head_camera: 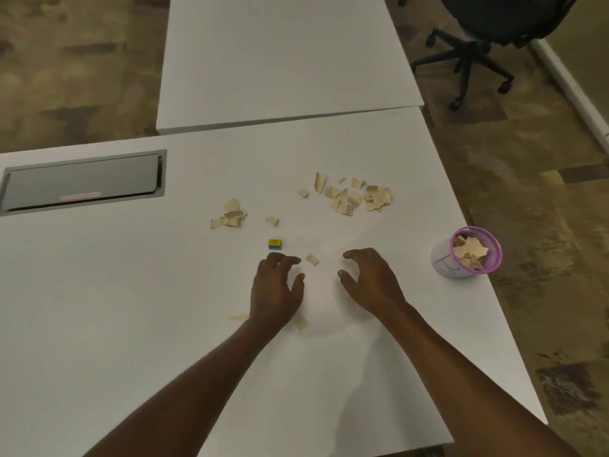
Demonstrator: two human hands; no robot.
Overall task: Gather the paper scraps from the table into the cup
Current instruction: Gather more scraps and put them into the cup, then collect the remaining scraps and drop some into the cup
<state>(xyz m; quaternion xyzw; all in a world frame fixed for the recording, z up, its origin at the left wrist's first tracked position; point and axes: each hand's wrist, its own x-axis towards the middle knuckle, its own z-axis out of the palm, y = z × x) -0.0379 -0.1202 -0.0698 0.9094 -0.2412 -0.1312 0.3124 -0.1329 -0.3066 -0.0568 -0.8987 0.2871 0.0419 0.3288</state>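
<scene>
Tan paper scraps lie on the white table [131,308]: a large heap [357,196] at the back right, a smaller heap [230,216] to its left, a single scrap [272,221] between them and one scrap [312,259] between my fingertips. A white cup with a purple rim [466,253] stands near the right table edge and holds several scraps. My left hand [275,288] and my right hand [369,282] hover side by side over the table, fingers curled and apart, holding nothing. Two more scraps [239,318] lie beside my left wrist.
A small yellow and blue block [275,244] sits just beyond my left hand. A grey cable hatch [82,181] is set into the table at the left. A second white table [280,61] adjoins behind. A black office chair [487,37] stands at the far right.
</scene>
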